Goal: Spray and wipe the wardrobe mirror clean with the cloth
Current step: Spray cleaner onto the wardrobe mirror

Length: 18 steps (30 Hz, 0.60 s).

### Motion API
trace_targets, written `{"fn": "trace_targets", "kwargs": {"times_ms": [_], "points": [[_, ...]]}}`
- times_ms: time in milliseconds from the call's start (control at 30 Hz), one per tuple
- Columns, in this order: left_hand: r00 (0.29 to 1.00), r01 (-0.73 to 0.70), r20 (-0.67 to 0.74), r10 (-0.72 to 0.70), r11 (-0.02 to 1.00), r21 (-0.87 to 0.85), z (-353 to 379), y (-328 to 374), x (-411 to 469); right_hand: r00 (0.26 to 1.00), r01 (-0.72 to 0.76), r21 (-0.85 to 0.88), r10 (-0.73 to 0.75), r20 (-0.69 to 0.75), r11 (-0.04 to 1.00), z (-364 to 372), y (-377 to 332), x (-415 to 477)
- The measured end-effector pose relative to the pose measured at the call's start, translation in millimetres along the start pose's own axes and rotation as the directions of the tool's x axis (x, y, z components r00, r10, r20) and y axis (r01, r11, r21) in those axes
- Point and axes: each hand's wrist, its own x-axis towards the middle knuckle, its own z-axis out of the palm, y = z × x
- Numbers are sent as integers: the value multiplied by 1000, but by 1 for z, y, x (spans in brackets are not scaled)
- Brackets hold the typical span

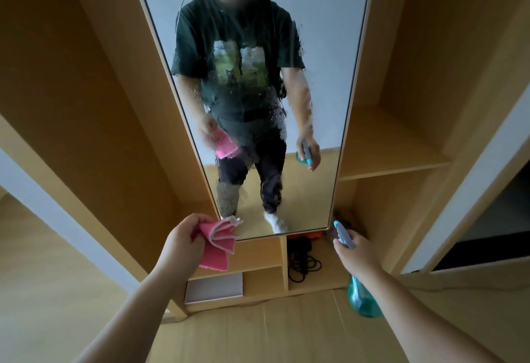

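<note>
The tall wardrobe mirror (321, 56) stands straight ahead, its middle covered with wet spray streaks and droplets. My left hand (182, 238) grips a folded pink cloth (218, 248) just below the mirror's lower left corner, not touching the glass. My right hand (357, 253) holds a teal spray bottle (362, 298) by its neck, with the blue-grey nozzle (342, 233) pointing up toward the mirror's lower right corner. Both hands, the cloth and the bottle are reflected in the glass.
Light wooden wardrobe compartments flank the mirror, with a shelf (395, 156) on the right. Below the mirror, low cubbies hold a grey flat box (213, 288) and a black coiled cable (304, 262). A wooden floor (286, 331) lies underfoot.
</note>
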Motion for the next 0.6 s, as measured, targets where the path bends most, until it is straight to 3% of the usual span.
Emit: {"fn": "trace_targets", "kwargs": {"times_ms": [167,333,600], "points": [[999,41,6,-42,999,26,-1,-15,-6,999,-44,-155,46,10,987,17,11,-9],[998,62,-12,-61,997,50,-2,-28,-11,994,-98,-99,101,28,990,41,20,-9],[996,87,-31,-86,995,57,1,-38,-15,998,-59,-101,62,30,993,55,15,-13]]}}
